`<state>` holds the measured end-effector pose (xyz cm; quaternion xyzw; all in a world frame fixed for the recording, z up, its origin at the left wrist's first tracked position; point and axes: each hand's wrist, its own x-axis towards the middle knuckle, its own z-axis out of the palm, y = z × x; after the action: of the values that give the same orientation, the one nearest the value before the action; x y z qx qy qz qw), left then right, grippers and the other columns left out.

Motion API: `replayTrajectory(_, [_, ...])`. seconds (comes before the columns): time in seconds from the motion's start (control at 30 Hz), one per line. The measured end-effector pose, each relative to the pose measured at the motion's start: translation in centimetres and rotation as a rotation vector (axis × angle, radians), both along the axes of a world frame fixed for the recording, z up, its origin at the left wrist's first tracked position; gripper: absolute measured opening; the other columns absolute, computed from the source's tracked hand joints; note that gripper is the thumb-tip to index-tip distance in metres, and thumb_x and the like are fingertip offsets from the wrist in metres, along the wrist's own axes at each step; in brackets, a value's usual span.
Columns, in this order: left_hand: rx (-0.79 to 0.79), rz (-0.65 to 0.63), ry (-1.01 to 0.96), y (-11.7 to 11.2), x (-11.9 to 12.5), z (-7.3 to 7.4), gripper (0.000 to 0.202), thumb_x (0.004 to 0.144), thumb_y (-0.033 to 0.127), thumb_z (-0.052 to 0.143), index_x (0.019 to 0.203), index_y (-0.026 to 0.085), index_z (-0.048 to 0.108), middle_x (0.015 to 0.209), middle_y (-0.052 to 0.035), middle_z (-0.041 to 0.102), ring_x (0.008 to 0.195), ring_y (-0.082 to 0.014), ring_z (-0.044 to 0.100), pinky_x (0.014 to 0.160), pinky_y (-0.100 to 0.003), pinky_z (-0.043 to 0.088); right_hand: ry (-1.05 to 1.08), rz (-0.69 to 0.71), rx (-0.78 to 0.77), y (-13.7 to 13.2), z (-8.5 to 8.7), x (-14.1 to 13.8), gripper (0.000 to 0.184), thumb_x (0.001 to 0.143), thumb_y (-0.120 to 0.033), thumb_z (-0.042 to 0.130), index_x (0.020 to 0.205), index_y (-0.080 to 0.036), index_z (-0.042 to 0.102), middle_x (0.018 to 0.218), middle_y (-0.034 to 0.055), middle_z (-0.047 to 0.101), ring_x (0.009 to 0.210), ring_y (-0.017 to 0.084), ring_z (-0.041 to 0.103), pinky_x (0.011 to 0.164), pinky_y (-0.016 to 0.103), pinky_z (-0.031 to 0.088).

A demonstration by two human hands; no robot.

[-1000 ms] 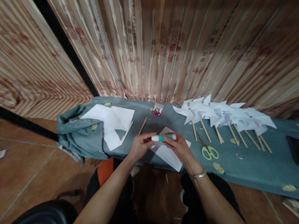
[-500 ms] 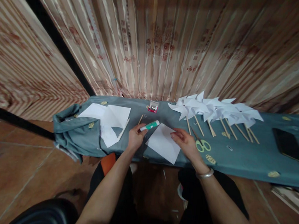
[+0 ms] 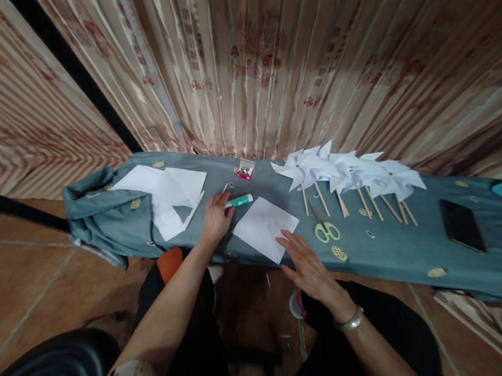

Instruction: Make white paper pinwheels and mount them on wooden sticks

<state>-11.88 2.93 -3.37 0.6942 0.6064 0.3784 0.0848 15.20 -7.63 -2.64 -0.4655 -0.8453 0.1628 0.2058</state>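
Observation:
My left hand (image 3: pixel 217 220) is closed around the dark end of a green and white glue stick (image 3: pixel 240 200), low over the cloth, left of a square sheet of white paper (image 3: pixel 263 225). The sheet lies flat with one corner toward me. My right hand (image 3: pixel 308 266) is open, its fingers spread at the right edge of this paper; I cannot tell whether the fingertips touch it. Green-handled scissors (image 3: pixel 327 232) rest to the right of the sheet. Just beyond my left fingers the tip of a wooden stick (image 3: pixel 225 187) shows, partly hidden by the hand.
Several white paper pinwheels (image 3: pixel 349 168) on wooden sticks lie at the back right. A small red box of metal pins (image 3: pixel 245 170) stands behind the glue stick. More white paper (image 3: pixel 185 185) lies at left, a black phone (image 3: pixel 462 225) at right, on the grey-green cloth (image 3: pixel 404 251).
My left hand has lowered the glue stick toward the cloth and turned it nearly level. My right hand has drawn back toward me and its fingers have spread. The view has shifted slightly.

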Motion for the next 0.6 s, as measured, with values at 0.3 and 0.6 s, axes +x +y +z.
replayTrajectory(0.3, [-0.069, -0.612, 0.134, -6.4, 2.9, 1.1, 0.047, 0.073, 0.03, 0.075, 0.117, 0.019, 0.062, 0.121, -0.013, 0.06, 0.113, -0.0294, 0.051, 0.096, -0.049, 0.044, 0.023, -0.019, -0.03, 0.8, -0.3, 0.0, 0.047, 0.083, -0.014, 0.052, 0.129, -0.022, 0.049, 0.146, 0.0144, 0.044, 0.135, 0.029, 0.04, 0.109, 0.053, 0.036])
replayTrajectory(0.6, [-0.068, -0.653, 0.094, -6.9, 3.1, 0.5, 0.018, 0.089, 0.022, 0.056, 0.101, 0.02, 0.069, 0.106, -0.0095, 0.067, 0.1, -0.022, 0.058, 0.089, -0.041, 0.049, 0.047, -0.033, -0.052, 0.8, 0.4, -0.1, 0.044, 0.078, -0.025, 0.068, 0.121, -0.022, 0.055, 0.143, 0.0151, 0.048, 0.132, 0.032, 0.044, 0.108, 0.054, 0.037])
